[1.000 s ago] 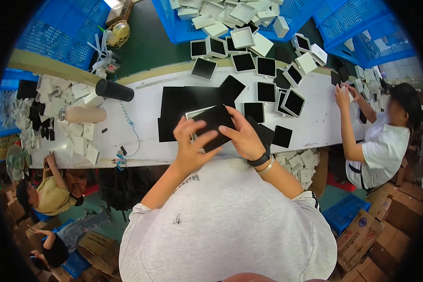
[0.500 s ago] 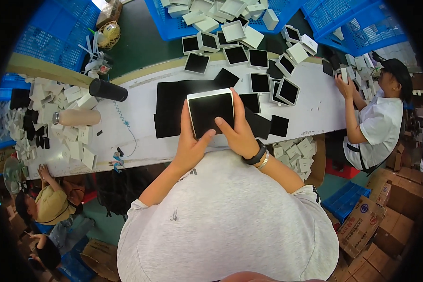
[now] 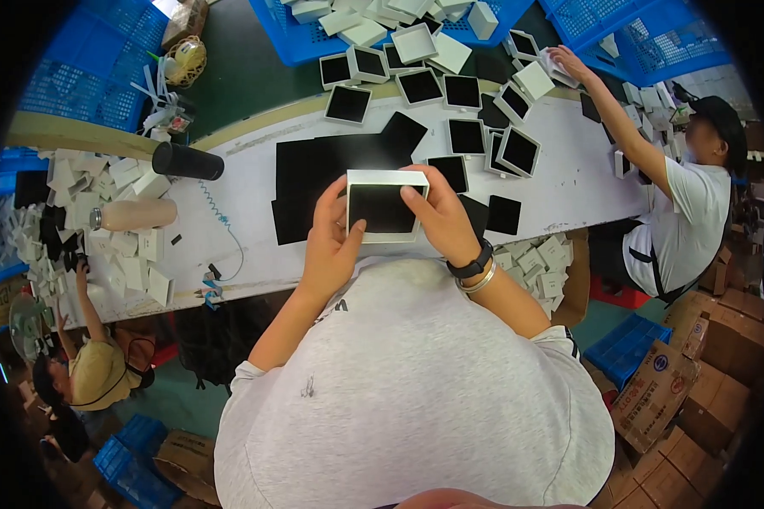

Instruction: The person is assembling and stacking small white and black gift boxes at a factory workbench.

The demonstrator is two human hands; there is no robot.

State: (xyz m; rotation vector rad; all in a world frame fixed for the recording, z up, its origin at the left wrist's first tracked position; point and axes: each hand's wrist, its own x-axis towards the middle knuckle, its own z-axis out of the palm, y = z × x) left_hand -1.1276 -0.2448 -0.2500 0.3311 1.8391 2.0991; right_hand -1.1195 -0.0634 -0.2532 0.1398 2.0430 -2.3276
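Note:
Between my two hands is a small white box (image 3: 388,177) with a black lining inside, its open face toward me. My left hand (image 3: 333,242) grips its left side, the thumb at the lower left corner. On the right side my right hand (image 3: 441,212) holds it, with the thumb pressed inside against the black lining. Beneath and beyond the box lie flat black sheets (image 3: 331,153) on the white table (image 3: 246,204). More white boxes with black linings (image 3: 466,137) stand to the right, next to a loose black square (image 3: 504,215).
A blue crate (image 3: 293,47) full of white boxes stands at the far side. At left are a black cylinder (image 3: 187,160), a beige bottle (image 3: 136,214) and piled white boxes. A co-worker (image 3: 696,204) reaches over at right; another person (image 3: 102,369) sits at lower left.
The box has tilted, so its upper wall shows more, and my right thumb has moved up inside it. The co-worker at right has stretched an arm to boxes near the crates.

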